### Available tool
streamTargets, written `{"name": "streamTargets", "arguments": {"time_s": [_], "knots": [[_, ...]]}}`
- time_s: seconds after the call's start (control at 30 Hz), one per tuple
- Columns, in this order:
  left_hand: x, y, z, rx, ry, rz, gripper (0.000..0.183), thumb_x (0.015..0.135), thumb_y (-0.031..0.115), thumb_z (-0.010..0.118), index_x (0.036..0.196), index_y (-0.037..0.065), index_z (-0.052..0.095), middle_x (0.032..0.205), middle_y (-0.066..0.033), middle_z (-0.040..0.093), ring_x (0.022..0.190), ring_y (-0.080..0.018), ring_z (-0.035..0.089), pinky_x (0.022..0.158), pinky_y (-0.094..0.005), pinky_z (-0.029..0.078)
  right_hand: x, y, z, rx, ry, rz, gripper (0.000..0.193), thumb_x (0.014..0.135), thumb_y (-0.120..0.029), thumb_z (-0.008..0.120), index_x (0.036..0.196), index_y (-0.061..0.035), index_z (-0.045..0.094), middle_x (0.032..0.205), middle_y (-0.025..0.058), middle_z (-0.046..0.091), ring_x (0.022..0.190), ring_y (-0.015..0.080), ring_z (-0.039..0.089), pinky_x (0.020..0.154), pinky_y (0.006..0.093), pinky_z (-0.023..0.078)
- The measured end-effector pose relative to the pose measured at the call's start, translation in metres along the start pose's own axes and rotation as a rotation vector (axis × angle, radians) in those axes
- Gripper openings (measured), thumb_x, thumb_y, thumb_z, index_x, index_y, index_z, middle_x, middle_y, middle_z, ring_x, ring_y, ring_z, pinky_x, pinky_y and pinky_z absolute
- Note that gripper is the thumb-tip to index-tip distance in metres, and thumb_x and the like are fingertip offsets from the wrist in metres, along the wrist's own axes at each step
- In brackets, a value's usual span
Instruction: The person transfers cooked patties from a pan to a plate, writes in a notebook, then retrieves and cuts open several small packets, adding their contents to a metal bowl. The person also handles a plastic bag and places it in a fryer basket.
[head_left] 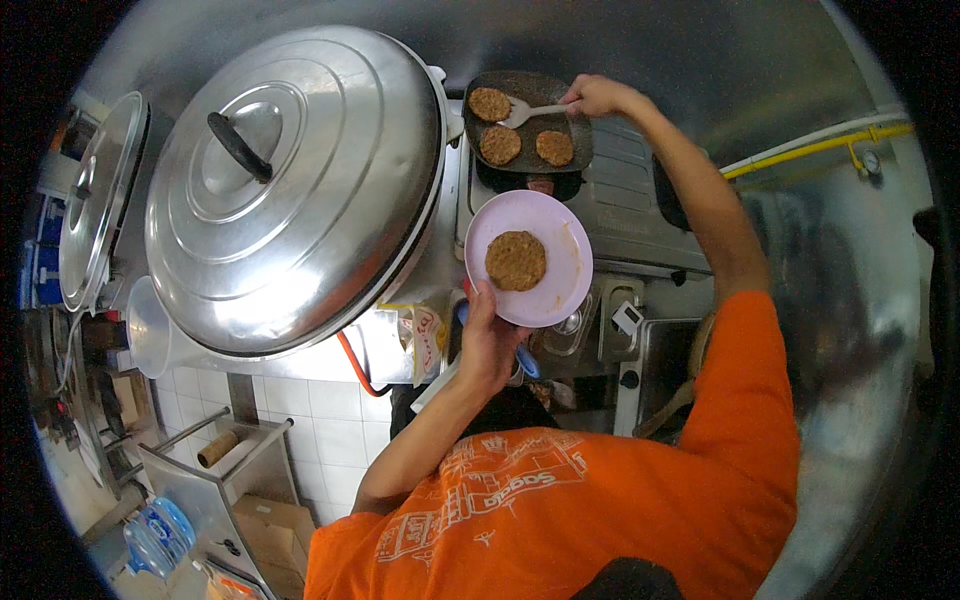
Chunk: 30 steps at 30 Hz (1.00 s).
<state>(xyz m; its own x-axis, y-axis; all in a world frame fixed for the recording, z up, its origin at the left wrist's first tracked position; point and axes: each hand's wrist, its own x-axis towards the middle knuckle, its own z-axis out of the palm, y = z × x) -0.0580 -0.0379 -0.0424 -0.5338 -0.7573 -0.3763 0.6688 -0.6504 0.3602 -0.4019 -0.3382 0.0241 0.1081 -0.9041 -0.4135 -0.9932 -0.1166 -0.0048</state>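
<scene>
Our left hand (487,345) grips a pink plate (560,290) bearing one patty (516,260). Our right hand (597,97) has its fingers wrapped around a spatula (522,112) over the pan (527,122).

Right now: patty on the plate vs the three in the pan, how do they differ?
The patty on the plate lies alone on the pale pink plate, which the left hand holds; the pan patties lie three together in the dark pan. The plate patty looks larger, being nearer the camera. The spatula in the right hand lies beside one pan patty; nothing touches the plate patty. All are round, browned and flat.
</scene>
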Motion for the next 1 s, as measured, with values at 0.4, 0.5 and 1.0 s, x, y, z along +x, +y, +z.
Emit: {"name": "streamTargets", "arguments": {"time_s": [0.4,0.5,1.0], "knots": [[0.055,-0.015,-0.007,-0.039,-0.039,0.077,0.073,0.105,0.061,0.047,0.160,0.018,0.026,0.162,-0.0093,0.037,0.148,-0.0281,0.042,0.117,-0.0512,0.041,-0.172,-0.004,-0.073,-0.099,0.098,-0.178,0.031,0.096,-0.024,0.071,0.126,-0.0172,0.075,0.112,0.0145,0.077,0.104,0.0363,0.072,0.091,0.0452,0.057],[0.069,-0.017,-0.007,-0.100,-0.046,0.058,0.070,0.106,0.060,0.045,0.159,0.017,0.027,0.162,-0.0090,0.038,0.147,-0.0284,0.042,0.117,-0.0510,0.043,-0.205,-0.032,-0.082,-0.210,0.052,-0.034,0.033,0.098,-0.026,0.068,0.131,-0.0254,0.074,0.113,0.0126,0.074,0.107,0.0313,0.068,0.096,0.0457,0.053],[0.000,-0.017,-0.020,-0.077,-0.063,-0.143,0.068,0.109,0.052,0.045,0.161,0.013,0.025,0.160,-0.0116,0.040,0.144,-0.0299,0.047,0.116,-0.0504,0.046,-0.089,-0.010,-0.040,-0.615,0.309,0.084,0.021,0.094,-0.016,0.061,0.107,-0.0087,0.075,0.103,0.0156,0.077,0.097,0.0351,0.076,0.078,0.0493,0.063]]}}
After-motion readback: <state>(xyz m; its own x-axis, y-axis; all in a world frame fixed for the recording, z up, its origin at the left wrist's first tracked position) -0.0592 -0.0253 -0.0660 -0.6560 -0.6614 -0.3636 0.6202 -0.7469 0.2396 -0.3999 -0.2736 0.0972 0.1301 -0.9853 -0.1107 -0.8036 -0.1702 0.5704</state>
